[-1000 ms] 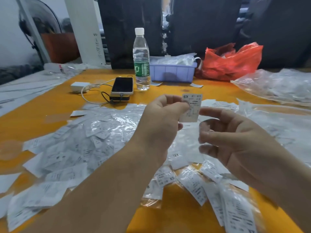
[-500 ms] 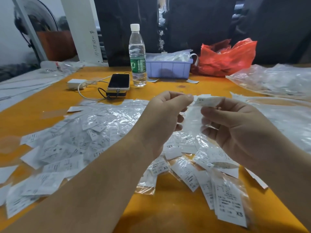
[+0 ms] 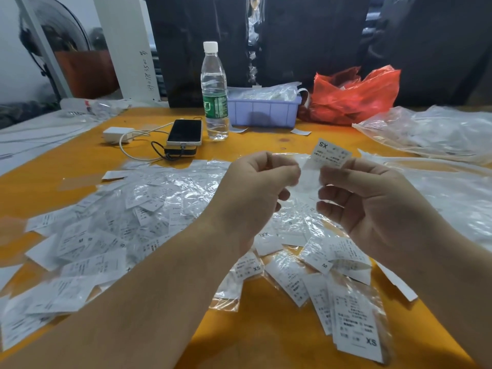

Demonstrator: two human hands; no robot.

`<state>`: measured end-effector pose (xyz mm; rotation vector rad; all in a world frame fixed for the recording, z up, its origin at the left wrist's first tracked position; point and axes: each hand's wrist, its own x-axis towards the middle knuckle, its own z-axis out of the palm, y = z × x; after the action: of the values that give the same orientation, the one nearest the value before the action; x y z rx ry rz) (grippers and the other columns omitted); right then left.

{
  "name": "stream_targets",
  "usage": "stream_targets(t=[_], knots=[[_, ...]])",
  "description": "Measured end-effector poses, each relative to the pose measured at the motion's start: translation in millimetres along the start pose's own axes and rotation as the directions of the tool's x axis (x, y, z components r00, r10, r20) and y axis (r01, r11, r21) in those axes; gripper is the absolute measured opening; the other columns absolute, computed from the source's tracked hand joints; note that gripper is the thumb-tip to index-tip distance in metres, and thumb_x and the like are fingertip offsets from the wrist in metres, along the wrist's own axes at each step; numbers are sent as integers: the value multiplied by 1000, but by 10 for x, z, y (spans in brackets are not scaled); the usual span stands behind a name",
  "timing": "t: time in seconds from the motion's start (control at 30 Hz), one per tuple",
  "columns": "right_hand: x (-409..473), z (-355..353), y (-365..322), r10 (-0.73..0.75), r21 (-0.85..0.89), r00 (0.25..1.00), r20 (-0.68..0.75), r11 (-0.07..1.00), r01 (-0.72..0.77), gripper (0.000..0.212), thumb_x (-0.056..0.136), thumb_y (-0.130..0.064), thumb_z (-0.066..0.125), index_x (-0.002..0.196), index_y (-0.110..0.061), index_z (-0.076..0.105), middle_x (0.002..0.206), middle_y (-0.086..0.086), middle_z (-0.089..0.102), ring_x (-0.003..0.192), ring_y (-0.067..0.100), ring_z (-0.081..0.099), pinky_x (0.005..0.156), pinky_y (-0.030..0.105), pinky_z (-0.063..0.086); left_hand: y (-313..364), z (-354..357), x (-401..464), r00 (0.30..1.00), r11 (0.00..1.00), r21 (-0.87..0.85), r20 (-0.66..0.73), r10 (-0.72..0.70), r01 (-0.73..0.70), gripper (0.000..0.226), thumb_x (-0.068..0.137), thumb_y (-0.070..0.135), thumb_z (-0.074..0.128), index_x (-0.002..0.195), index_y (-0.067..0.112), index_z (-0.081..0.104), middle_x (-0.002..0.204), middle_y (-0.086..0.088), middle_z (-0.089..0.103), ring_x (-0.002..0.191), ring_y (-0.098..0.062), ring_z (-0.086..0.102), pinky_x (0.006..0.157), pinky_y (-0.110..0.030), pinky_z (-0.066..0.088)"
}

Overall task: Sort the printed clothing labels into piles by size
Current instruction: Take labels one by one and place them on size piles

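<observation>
My right grip (image 3: 372, 206) pinches an XS label (image 3: 330, 155) upright. My left grip (image 3: 255, 190) is curled, pinching its clear sleeve (image 3: 306, 179) above the worktop (image 3: 66, 161).

Above an orange wooden table (image 3: 66, 161) strewn with white printed labels in clear plastic sleeves (image 3: 111, 235), the right hand (image 3: 372, 209) pinches an upside-down white XS label (image 3: 330, 154); the left hand (image 3: 255, 193) pinches its clear sleeve (image 3: 306, 179).

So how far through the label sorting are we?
Early. Done: a small XS stack lies near right. In hand: right hand pinches an XS label; left hand pinches its clear sleeve. Left: the big mixed heap.
</observation>
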<state>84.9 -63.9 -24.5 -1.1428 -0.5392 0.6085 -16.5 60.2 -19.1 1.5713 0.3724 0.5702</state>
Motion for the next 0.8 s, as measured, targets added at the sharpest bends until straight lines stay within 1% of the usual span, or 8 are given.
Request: stream_targets(t=[0.23,0.3,0.37,0.5,0.6,0.7,0.8], knots=[[-8,-1,-12,22,-46,1000,10,999,-22,24,59,-9,71,82,-6,66,67,4,65,53,12,60,50,25,52,-6,-13,38,998,998,-66,-62,10,-15,14,92,25,62,86,14,69,65,10,60,60,-8,53,56,-21,47],[-9,-5,-11,17,-47,1000,19,999,-16,21,59,-9,71,79,-7,68,66,4,66,52,12,59,50,24,52,-10,-11,44,998,998,-66,-66,16,-21,15,92,25,62,84,15,69,64,11,61,60,-7,54,55,-20,48],[-8,-7,-10,12,-46,999,34,999,-10,14,59,-8,72,73,-11,72,67,4,67,52,11,59,50,24,52,-11,-14,40,997,998,-54,-66,27,-30,14,92,24,64,82,16,69,63,12,61,58,-6,54,55,-20,49],[2,-11,4,20,-61,998,51,998,-17,13,58,-11,73,71,-12,73,66,4,65,51,11,58,49,24,51,-8,-39,44,996,998,-45,-81,45,-49,17,90,27,66,76,18,66,63,9,60,59,-5,54,56,-20,50],[10,-19,20,27,-76,999,40,997,-24,6,62,-18,72,66,-15,75,66,5,65,52,13,58,49,25,51,7,-43,37,996,996,-82,-80,39,-46,16,91,28,65,81,16,64,72,5,65,65,-9,57,62,-25,53],[3,-10,31,22,-135,998,65,991,-13,8,65,-21,70,67,-16,75,66,6,65,53,13,58,50,25,51,41,-40,22,996,989,-135,-79,44,-55,12,93,24,61,88,13,61,81,0,72,73,-13,62,68,-30,55],[-26,10,38,24,-174,993,117,985,-4,9,66,-25,69,66,-19,76,65,6,65,54,12,58,50,23,51,65,-38,5,995,987,-143,-77,67,-78,9,95,20,60,89,14,57,75,1,72,69,-11,63,67,-29,55]])
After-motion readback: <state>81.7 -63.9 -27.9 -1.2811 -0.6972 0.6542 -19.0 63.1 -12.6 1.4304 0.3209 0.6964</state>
